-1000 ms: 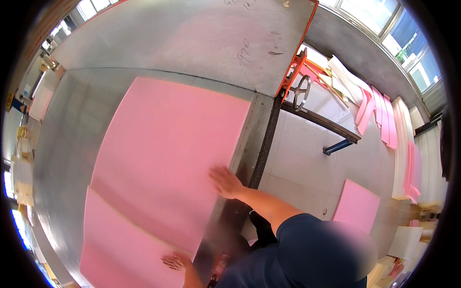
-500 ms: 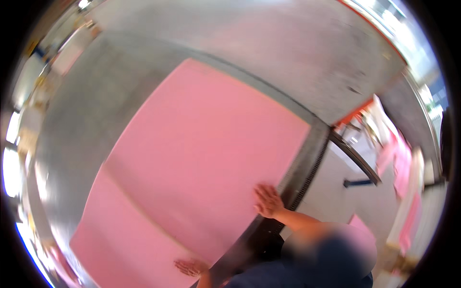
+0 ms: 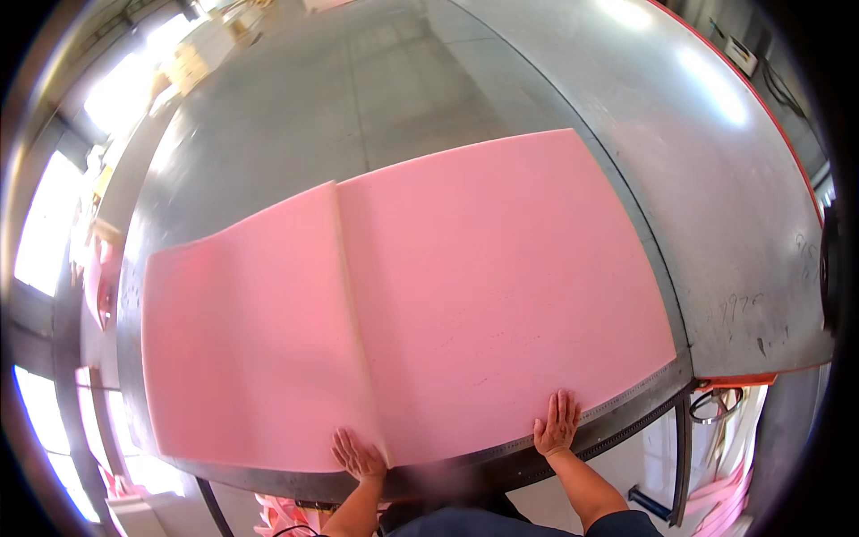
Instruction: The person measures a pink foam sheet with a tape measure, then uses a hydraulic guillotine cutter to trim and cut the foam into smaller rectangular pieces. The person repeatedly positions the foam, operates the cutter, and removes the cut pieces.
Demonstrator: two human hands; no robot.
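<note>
I observe both the left hand [image 3: 360,455] and right hand [image 3: 557,424] pressed flat, fingers spread and grasping nothing, on the pink foam sheet [image 3: 501,286] atop the metal table [image 3: 429,98].

Grey metal table [image 3: 501,80], orange frame [image 3: 756,379]

Two foam sheets [image 3: 501,295] are lying side by side on the counter [image 3: 376,98], the right one overlapping the left; both hands are resting at their near edge.
</note>
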